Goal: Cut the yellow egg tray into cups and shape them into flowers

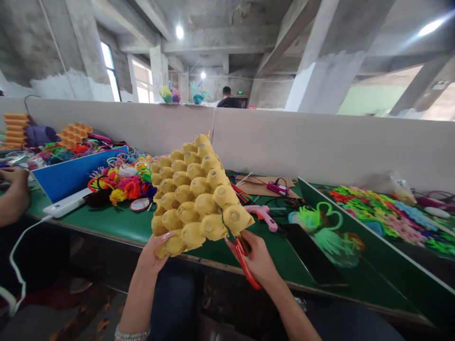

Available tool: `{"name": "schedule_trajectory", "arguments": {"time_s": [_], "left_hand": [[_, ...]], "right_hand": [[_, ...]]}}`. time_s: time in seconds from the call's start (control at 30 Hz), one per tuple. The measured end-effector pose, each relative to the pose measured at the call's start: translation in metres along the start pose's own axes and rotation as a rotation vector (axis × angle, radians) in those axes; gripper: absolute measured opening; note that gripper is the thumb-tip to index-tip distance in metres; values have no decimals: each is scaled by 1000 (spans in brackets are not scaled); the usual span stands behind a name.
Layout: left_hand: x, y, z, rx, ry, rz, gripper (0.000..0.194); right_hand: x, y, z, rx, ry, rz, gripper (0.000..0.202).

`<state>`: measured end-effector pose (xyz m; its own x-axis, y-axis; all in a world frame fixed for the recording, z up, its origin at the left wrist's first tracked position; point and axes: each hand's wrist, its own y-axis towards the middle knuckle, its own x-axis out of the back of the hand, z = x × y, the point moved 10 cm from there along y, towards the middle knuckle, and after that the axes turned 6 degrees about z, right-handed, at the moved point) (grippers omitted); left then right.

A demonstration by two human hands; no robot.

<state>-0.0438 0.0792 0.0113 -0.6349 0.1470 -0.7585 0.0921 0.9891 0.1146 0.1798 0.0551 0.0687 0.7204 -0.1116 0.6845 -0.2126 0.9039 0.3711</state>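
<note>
A yellow egg tray [194, 182] is held up and tilted in front of me, its rows of cups facing me. My left hand [156, 253] is closed on its lower left corner. In my right hand [254, 258] are red-handled cutters [245, 265], their jaws at the tray's lower right edge. A slit runs up from there, beside the corner cup, and that outer row stands slightly apart. The jaw tips are partly hidden by the cardboard. Behind the cutters, a pink glue gun [265, 216] lies on the green table [117, 221].
To the left are a pile of coloured pipe cleaners [130, 182], a white power strip [67, 202] and another person's hand [14, 189]. On the right lie a black phone [313, 253], green pipe-cleaner pieces [332, 237] and an upright green divider [369, 237]. A white partition [284, 142] stands behind.
</note>
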Motion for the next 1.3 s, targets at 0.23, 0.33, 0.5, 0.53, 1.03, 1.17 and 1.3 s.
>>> {"name": "schedule_trajectory", "arguments": {"time_s": [0.23,0.33,0.5,0.53,1.03,1.17,1.3], "left_hand": [[2,0,0,16,-46,-25,18],[-5,0,-2,-12,-28,30,31],[-15,-4,-6,-44,57,56,41],[-14,-5,-5,-41,71,54,41],[-19,-4,-1,32,219,115,49],[-27,-3,1,17,228,137,53],[-27,-3,6,30,191,122,54]], "right_hand": [[-2,0,-2,6,-59,3,23],[-2,1,-5,-23,-58,30,15],[-5,-2,-7,-57,-29,106,35],[-6,-2,-8,-64,-34,113,37],[-11,-5,-3,-119,110,144,37],[-10,-5,-6,-137,160,126,38],[-10,-3,-8,-125,166,110,34]]}}
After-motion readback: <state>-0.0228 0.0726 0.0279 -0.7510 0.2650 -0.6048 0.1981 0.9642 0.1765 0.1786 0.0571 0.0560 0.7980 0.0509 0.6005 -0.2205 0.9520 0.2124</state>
